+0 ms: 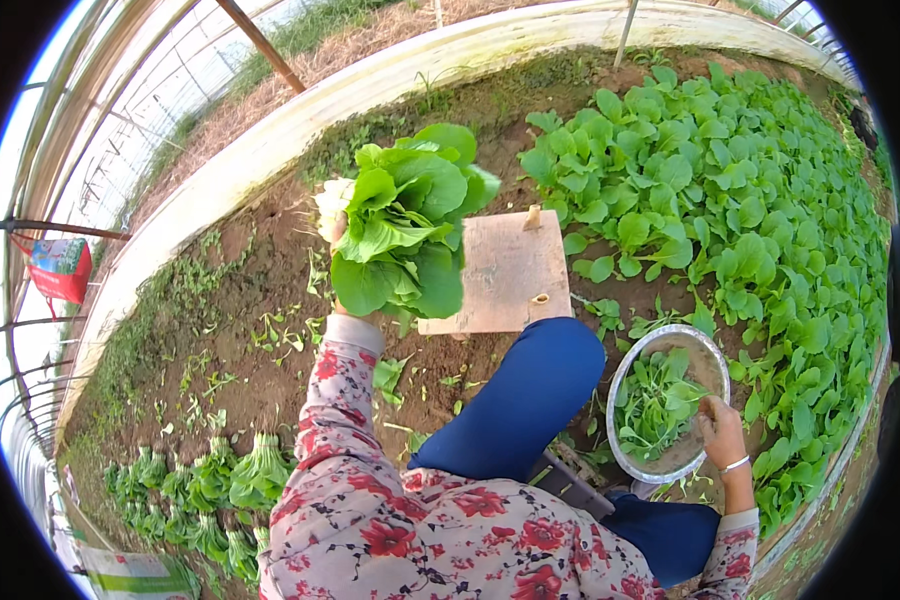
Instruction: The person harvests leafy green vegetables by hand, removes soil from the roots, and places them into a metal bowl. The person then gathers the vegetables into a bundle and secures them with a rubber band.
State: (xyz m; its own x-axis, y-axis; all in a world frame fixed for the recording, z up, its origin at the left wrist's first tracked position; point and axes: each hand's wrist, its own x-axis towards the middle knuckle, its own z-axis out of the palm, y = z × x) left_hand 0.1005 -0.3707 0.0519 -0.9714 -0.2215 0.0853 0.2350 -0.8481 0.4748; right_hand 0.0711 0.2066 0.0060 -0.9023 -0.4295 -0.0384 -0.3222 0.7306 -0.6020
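A large bunch of leafy greens (412, 225) with pale stem ends is in my left hand (340, 232), which is mostly hidden behind the leaves. Beside it, a wooden board (514, 262) with short stubs lies over the soil. To the right, my right hand (720, 435), with a silver bracelet at the wrist, is over the rim of a round metal basin (613, 409). Loose green leaves (656, 397) lie in the basin, and the fingers of that hand pinch a leafy sprig at its edge.
Dense rows of growing greens (757, 217) fill the right side. Several tied bunches (259, 476) stand on the soil at lower left. A low plastic-covered border (270, 142) curves behind. A red bag (60, 270) hangs from the greenhouse frame. A plastic stool (570, 484) is beneath me.
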